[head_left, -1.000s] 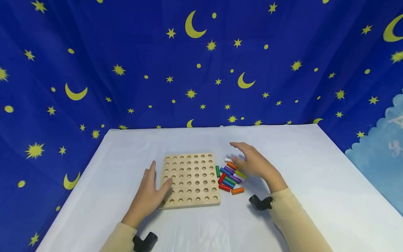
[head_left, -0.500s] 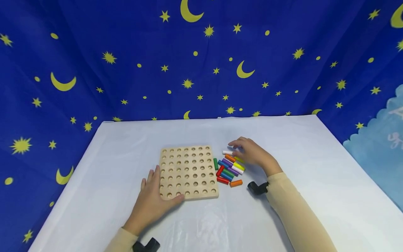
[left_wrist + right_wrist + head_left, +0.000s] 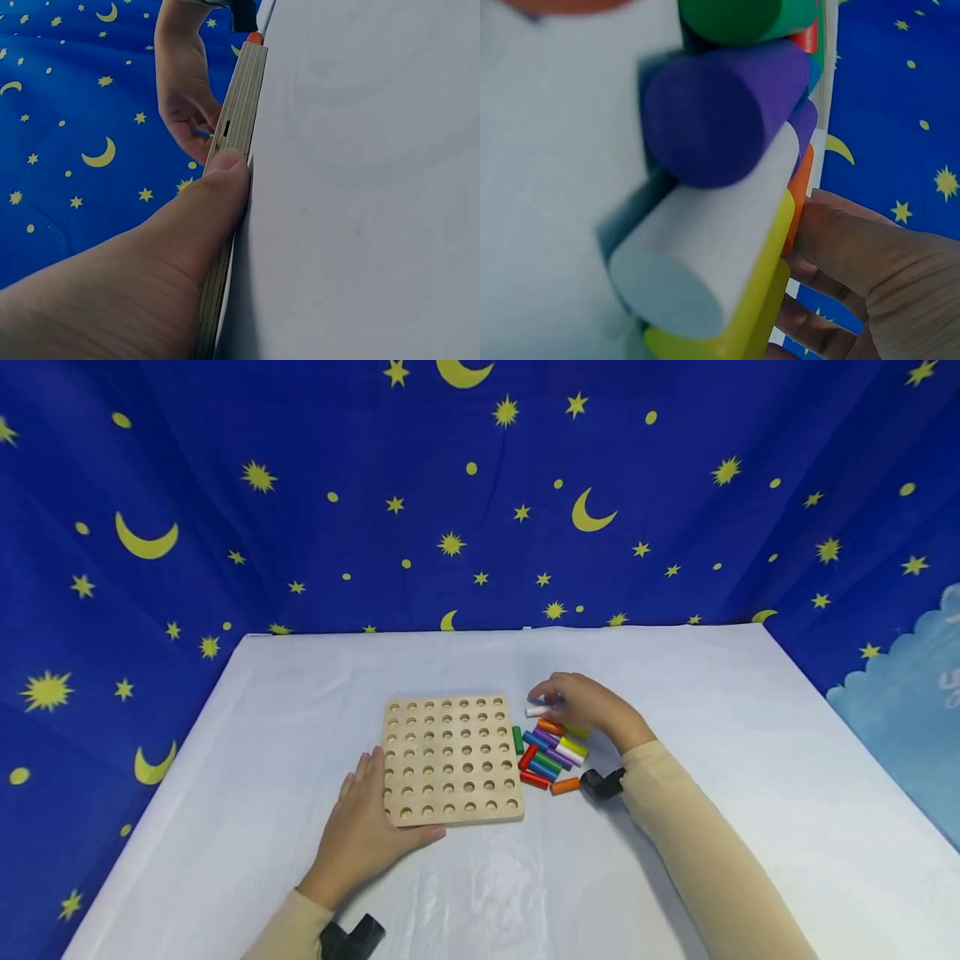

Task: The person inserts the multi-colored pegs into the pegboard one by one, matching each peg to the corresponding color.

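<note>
A pale wooden board (image 3: 457,760) with rows of round holes lies on the white table. My left hand (image 3: 362,837) rests against its near left corner, fingers along the left side and thumb on the front edge. In the left wrist view the thumb (image 3: 206,206) presses on the board's layered side (image 3: 244,86). Right of the board, my right hand (image 3: 592,702) bends over the far end of a heap of coloured pegs (image 3: 546,762). Its thumb and forefinger pinch a white peg (image 3: 535,712); the right wrist view does not show that peg.
In the heap are an orange peg (image 3: 566,786), a green peg (image 3: 517,740) beside the board, and a second white peg (image 3: 697,262) next to yellow ones. A blue star-patterned curtain (image 3: 480,527) hangs behind the table. Black wrist mounts (image 3: 602,783) sit at both wrists.
My left hand has moved from above the board to its near left corner. The right hand has come down to the white peg, which has shifted slightly left. The head view has tilted down.
</note>
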Demonstrator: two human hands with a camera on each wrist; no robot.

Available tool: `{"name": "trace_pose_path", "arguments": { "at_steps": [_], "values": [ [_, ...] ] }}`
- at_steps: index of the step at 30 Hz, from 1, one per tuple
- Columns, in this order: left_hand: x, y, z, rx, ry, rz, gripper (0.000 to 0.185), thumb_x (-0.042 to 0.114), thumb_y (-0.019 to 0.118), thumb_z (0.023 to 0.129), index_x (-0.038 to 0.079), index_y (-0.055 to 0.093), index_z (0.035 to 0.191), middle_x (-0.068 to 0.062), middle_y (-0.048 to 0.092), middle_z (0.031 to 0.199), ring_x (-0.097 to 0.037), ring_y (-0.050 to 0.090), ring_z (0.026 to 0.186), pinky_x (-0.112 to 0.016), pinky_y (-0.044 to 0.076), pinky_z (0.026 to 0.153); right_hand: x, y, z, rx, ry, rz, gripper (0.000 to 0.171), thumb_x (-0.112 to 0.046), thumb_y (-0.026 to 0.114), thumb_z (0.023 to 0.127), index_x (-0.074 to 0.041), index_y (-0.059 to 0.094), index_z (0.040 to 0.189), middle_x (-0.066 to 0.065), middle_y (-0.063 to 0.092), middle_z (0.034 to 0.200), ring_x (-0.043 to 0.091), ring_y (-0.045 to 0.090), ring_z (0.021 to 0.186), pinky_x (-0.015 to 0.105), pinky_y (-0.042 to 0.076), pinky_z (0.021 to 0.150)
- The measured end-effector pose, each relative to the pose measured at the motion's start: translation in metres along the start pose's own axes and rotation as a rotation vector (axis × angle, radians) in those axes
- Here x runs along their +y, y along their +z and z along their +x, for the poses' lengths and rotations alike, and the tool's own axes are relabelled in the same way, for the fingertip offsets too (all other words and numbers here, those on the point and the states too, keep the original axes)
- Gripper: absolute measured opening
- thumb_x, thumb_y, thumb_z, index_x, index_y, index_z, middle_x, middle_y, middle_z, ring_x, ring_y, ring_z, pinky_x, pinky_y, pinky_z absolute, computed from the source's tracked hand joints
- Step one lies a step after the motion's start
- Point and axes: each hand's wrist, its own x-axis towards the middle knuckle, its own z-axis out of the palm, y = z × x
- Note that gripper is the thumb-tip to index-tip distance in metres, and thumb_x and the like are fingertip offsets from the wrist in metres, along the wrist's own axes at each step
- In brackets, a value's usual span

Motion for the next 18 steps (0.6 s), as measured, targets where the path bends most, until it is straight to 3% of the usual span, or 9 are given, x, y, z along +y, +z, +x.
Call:
{"name": "trace_pose_path", "arguments": {
  "at_steps": [9, 18],
  "values": [
    [-0.0004, -0.0004, -0.0002, 0.003, -0.003, 0.002, 0.146, 0.082, 0.075, 0.056, -0.001, 0.011, 0.158, -0.024, 0.016, 0.164, -0.041, 0.013, 0.153, -0.054, 0.011, 0.126, -0.009, 0.0014, 0.0028, -0.033, 0.004, -0.026, 0.03, -0.016, 0.066, 0.096, -0.02, 0.068, 0.126, 0.003, 0.067, 0.117, 0.023, 0.06, 0.108, 0.046, 0.049, 0.105],
    [-0.0014, -0.0008, 0.0016, 0.003, 0.006, -0.012, 0.146, 0.081, 0.076, 0.057, 0.0, 0.01, 0.158, -0.024, 0.016, 0.164, -0.041, 0.013, 0.153, -0.053, 0.01, 0.126, -0.0094, -0.002, 0.0011, 0.01, -0.071, 0.032, 0.025, -0.021, 0.064, 0.098, -0.021, 0.064, 0.123, 0.005, 0.065, 0.107, 0.023, 0.057, 0.095, 0.04, 0.051, 0.09]
  ]
}}
